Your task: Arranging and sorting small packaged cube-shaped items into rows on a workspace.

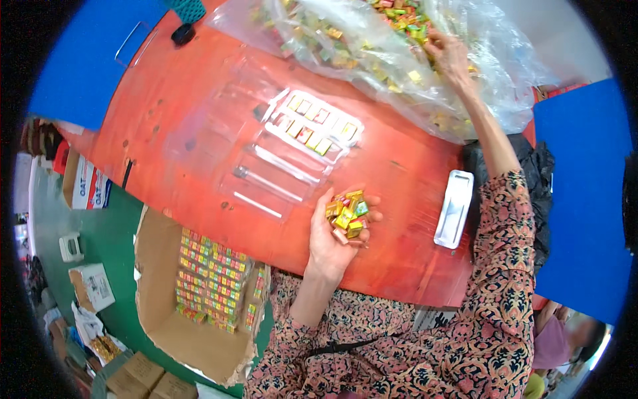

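Note:
Palm up above the near part of the red table, my left hand cups a small heap of wrapped cubes in yellow, green, red and pink. My right arm stretches to the far right, where my right hand dips into a large clear plastic bag full of similar cubes. Its fingers are curled down among them; what they grip, if anything, is hidden. Beyond my left hand lies a shiny clear tray with two rows of cubes set in it, some places showing gaps.
Clear plastic strips lie beside the tray. A shiny oblong metal dish and a black plastic bag are at right. Below the table's left edge, a cardboard box holds packed rows of cubes. Another person is at lower right.

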{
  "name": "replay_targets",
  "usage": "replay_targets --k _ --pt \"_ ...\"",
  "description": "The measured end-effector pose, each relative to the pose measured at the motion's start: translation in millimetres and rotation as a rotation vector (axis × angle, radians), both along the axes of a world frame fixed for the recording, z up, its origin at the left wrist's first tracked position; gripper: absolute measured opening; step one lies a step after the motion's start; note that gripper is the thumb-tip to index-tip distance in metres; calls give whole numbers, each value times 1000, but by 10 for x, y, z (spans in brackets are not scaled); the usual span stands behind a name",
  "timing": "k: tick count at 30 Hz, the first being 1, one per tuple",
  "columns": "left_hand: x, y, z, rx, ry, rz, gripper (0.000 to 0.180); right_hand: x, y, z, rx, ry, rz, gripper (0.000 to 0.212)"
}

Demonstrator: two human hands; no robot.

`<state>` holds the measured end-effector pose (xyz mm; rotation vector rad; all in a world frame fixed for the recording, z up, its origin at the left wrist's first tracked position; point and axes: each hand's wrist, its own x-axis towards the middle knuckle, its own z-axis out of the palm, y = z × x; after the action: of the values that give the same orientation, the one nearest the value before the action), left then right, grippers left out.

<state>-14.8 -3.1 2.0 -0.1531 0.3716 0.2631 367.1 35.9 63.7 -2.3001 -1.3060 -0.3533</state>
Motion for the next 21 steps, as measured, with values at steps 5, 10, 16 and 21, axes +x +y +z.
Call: replay_targets --k 5,10,16,21 --pt "55 -21 8 34 -58 -1 50 -32 -155 160 209 20 -42 25" --pt "31 -3 -19 33 -26 2 51 -853 -224 534 228 331 137 17" --pt "53 20 8 60 -29 2 51 -1878 -241 438 -159 877 346 13" --pt "52 2 10 53 -21 -20 52 -2054 -241 -75 -228 834 400 13"
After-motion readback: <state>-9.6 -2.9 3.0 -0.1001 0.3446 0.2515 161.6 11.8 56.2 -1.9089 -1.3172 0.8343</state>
